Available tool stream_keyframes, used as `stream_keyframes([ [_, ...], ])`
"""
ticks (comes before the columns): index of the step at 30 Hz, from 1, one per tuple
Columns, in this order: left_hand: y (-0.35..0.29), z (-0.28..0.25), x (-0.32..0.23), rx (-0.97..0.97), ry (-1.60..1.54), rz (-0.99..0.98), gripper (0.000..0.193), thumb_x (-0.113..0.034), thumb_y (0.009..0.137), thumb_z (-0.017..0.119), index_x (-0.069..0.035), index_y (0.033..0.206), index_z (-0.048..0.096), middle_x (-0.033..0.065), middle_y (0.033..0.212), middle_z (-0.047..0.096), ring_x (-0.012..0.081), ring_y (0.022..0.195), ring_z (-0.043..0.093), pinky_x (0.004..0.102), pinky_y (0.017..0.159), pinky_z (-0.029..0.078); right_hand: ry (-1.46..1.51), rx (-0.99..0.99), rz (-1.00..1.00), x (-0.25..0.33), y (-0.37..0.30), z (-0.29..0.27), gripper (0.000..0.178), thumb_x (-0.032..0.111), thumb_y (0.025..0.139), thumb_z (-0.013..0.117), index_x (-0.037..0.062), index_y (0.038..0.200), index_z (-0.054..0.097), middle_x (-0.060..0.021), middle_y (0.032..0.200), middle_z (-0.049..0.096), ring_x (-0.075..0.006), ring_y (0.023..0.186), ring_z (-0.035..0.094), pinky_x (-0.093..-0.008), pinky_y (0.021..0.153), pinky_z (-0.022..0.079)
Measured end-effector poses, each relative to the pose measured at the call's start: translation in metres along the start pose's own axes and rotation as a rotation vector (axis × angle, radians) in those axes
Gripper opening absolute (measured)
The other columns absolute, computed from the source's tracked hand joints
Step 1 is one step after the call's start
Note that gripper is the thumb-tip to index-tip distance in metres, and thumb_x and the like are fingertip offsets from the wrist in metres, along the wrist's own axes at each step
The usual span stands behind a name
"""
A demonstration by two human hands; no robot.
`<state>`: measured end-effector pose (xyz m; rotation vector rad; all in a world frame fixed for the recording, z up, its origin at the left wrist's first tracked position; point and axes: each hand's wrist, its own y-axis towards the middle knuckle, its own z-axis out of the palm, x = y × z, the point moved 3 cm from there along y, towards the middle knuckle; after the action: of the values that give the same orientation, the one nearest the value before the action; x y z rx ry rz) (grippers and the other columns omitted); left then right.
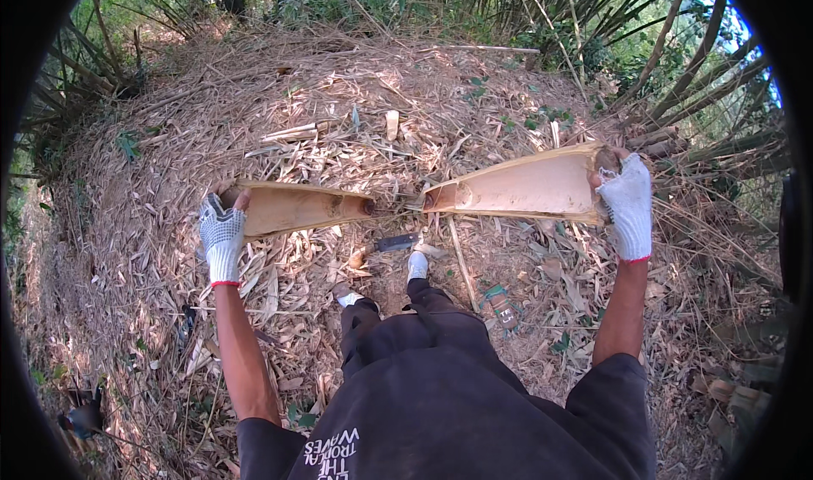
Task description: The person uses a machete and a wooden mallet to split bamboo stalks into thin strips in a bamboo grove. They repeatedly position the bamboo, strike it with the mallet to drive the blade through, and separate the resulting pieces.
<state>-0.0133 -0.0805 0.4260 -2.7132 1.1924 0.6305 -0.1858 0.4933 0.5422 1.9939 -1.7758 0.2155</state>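
Flanking the knife [396,242], the left grip [223,236] clamps one bamboo half [296,207] and the right grip [629,207] another half [521,183], each by its outer end.

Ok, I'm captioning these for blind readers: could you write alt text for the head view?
A left hand and right hand, both gloved, each grip a split bamboo piece, pale inner side showing, over leaf-littered ground. A knife lies by the person's feet.
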Motion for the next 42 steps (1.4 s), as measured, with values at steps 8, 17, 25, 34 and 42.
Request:
stream_keyframes([
  [8, 0.054, 0.017, 0.013, -0.035, 0.065, -0.205, 0.090, -0.059, 0.078, 0.065, 0.009, 0.134, 0.044, 0.0317, 0.134, 0.047, 0.0407, 0.126, 0.047, 0.0436, 0.106, 0.037, 0.123, -0.215, 0.670, -0.213, -0.077, -0.062, 0.062, 0.017, 0.060, 0.079, -0.0062, 0.115, 0.061, -0.0157, 0.098, 0.068, -0.0231, 0.084, 0.063, -0.0333, 0.076, 0.050],
  [17, 0.179, 0.037, 0.070, 0.010, 0.094, -0.307, 0.094, -0.065, 0.075, 0.061, 0.009, 0.132, 0.048, 0.0293, 0.136, 0.046, 0.0381, 0.128, 0.046, 0.0410, 0.105, 0.038, 0.303, -0.264, 0.914, -0.344, -0.190, 0.002, 0.024, 0.010, 0.064, 0.071, -0.0044, 0.083, 0.067, -0.0074, 0.078, 0.064, -0.0173, 0.064, 0.054, -0.0327, 0.058, 0.041],
  [25, 0.151, 0.043, -0.035, 0.063, 0.162, -0.180, 0.100, -0.067, 0.075, 0.062, 0.011, 0.135, 0.042, 0.0292, 0.139, 0.044, 0.0386, 0.129, 0.044, 0.0416, 0.106, 0.036, 0.301, -0.050, 0.795, -0.264, -0.202, 0.124, 0.039, 0.009, 0.066, 0.076, -0.0054, 0.099, 0.062, -0.0069, 0.081, 0.064, -0.0161, 0.066, 0.055, -0.0309, 0.060, 0.046],
  [34, 0.094, 0.045, -0.112, 0.083, 0.136, 0.154, 0.082, -0.062, 0.076, 0.065, 0.008, 0.119, 0.056, 0.0302, 0.119, 0.058, 0.0414, 0.112, 0.056, 0.0445, 0.095, 0.044, 0.252, 0.055, 0.654, -0.113, -0.132, 0.107, 0.037, 0.013, 0.073, 0.073, -0.0052, 0.102, 0.058, -0.0144, 0.083, 0.065, -0.0261, 0.075, 0.063, -0.0369, 0.069, 0.050],
  [42, 0.098, 0.042, -0.079, -0.003, 0.142, 0.115, 0.080, -0.061, 0.075, 0.066, 0.008, 0.115, 0.057, 0.0297, 0.117, 0.059, 0.0413, 0.111, 0.057, 0.0444, 0.094, 0.045, 0.158, 0.068, 0.567, -0.197, -0.125, 0.144, 0.044, 0.019, 0.070, 0.074, -0.0050, 0.103, 0.059, -0.0235, 0.092, 0.066, -0.0349, 0.083, 0.065, -0.0404, 0.075, 0.050],
])
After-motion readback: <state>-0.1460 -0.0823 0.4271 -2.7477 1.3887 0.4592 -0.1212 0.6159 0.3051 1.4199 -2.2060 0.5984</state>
